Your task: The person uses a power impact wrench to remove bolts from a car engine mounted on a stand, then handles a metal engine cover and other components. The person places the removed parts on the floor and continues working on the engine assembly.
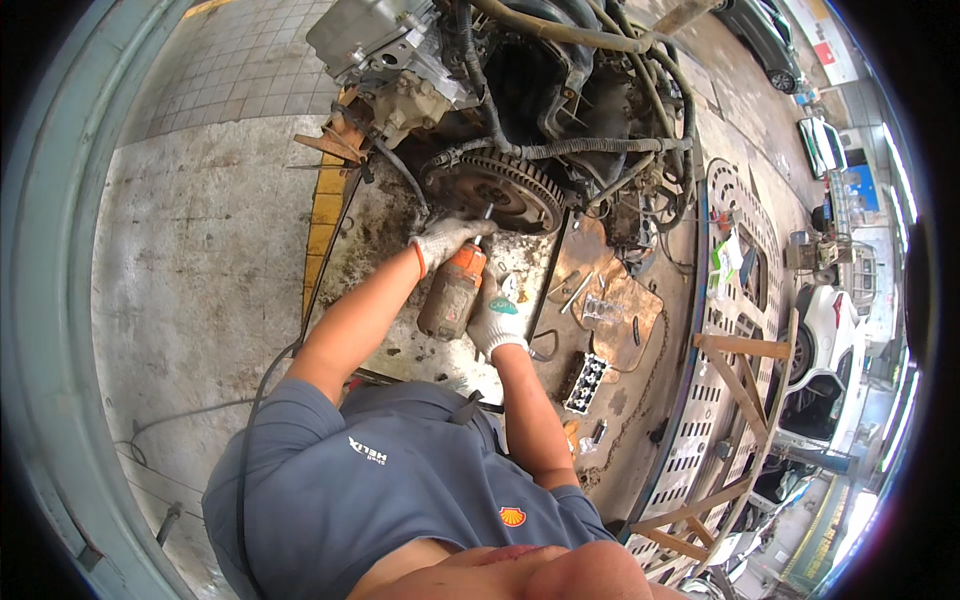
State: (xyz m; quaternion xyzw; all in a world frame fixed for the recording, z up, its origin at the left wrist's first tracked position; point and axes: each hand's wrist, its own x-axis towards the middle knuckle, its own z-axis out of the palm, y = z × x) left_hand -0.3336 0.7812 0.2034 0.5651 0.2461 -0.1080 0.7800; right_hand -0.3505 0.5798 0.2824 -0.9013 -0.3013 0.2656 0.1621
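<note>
An orange-and-dark-grey impact wrench [450, 300] is held in front of me, its slim shaft pointing up at the toothed flywheel [500, 190] of an engine [400, 105]. My left hand [448, 243], in a whitish glove with an orange cuff, closes around the wrench's nose and shaft, just below the flywheel. On the tool's right side my right hand [497, 318], also gloved, grips the handle; its fingers are partly hidden behind the body. Whether the shaft's tip is seated on a bolt, I cannot tell.
Thick wiring harnesses [590, 149] hang across the engine. To the right, a brown cardboard sheet [640, 310] bears small tools, and a cylinder head [586, 383] lies nearby. Beyond stands a perforated metal ramp [690, 430] with wooden frames [740, 385]. A dark hose [262, 385] passes at my left.
</note>
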